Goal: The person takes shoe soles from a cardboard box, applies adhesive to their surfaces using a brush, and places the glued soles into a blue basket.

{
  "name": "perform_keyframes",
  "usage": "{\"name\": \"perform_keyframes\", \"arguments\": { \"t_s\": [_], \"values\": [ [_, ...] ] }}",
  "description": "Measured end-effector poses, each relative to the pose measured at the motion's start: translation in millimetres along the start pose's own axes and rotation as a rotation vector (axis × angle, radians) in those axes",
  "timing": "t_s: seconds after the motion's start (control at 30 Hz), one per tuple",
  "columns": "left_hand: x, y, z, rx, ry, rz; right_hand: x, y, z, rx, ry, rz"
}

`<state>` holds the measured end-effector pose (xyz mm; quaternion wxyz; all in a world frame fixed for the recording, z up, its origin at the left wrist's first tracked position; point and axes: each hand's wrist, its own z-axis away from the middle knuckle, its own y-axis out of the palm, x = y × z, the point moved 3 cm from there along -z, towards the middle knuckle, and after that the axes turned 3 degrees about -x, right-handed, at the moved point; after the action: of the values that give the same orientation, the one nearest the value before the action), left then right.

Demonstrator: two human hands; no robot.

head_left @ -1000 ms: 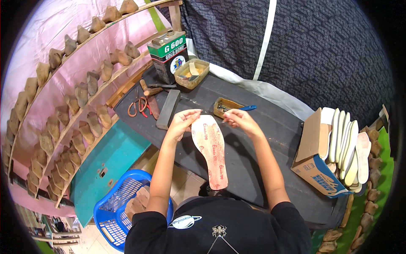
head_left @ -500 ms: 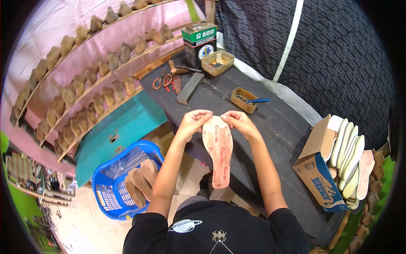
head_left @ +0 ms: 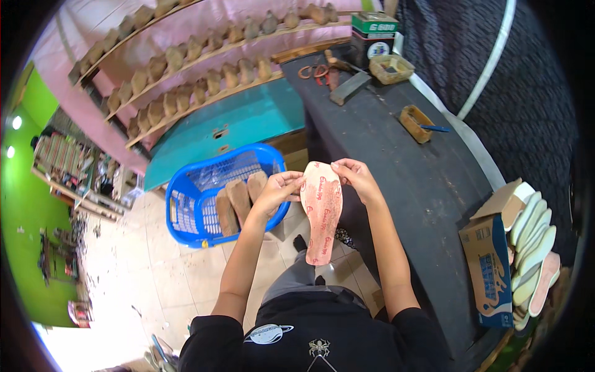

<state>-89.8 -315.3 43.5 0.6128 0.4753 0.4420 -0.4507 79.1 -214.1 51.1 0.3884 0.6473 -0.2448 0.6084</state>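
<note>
A tan-pink shoe insole (head_left: 323, 214) with red markings hangs in front of me, its wide end up and its narrow heel end down. My left hand (head_left: 279, 191) pinches its left edge near the top. On the upper right edge, the fingers of my right hand (head_left: 358, 178) are closed on the same insole. Both hands hold it in the air, beside the black worktable's edge. Just left of my left hand is a blue plastic basket (head_left: 175, 211) with several brown shoe lasts (head_left: 238, 201) in it.
The black worktable (head_left: 409, 192) carries a green-and-black can (head_left: 374, 46), a plastic tub (head_left: 392, 69), a grey block (head_left: 351, 88) and a small tray (head_left: 414, 126). At right, a cardboard box (head_left: 486, 260) holds pale soles (head_left: 533, 239). Lasts line the shelves (head_left: 204, 99) above a teal table (head_left: 242, 118).
My view has turned left, so table, can and box appear farther right and more floor shows. The insole stays in both hands, with my left hand slightly lower on its edge.
</note>
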Motion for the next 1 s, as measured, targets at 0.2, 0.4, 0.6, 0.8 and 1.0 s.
{"name": "perform_keyframes", "arguments": {
  "t_s": [0.2,0.4,0.6,0.8,1.0],
  "values": [
    [17.7,-64.6,48.1,-0.207,0.018,0.005,-29.6,66.4,-15.5,0.187,0.065,0.024],
    [36.6,-129.8,93.8,-0.379,0.031,0.085,-75.2,132.8,-33.4,0.313,0.146,0.012],
    [54.3,-221.2,123.2,-0.558,-0.004,0.139,-120.2,187.4,-58.8,0.312,0.222,0.048],
    [79.8,-333.0,119.9,-0.667,-0.040,0.194,-167.2,230.5,-101.4,0.216,0.187,0.150],
    [129.8,-422.2,66.2,-0.656,-0.167,0.257,-238.8,232.2,-142.2,0.063,0.307,0.204]
  ]
}}
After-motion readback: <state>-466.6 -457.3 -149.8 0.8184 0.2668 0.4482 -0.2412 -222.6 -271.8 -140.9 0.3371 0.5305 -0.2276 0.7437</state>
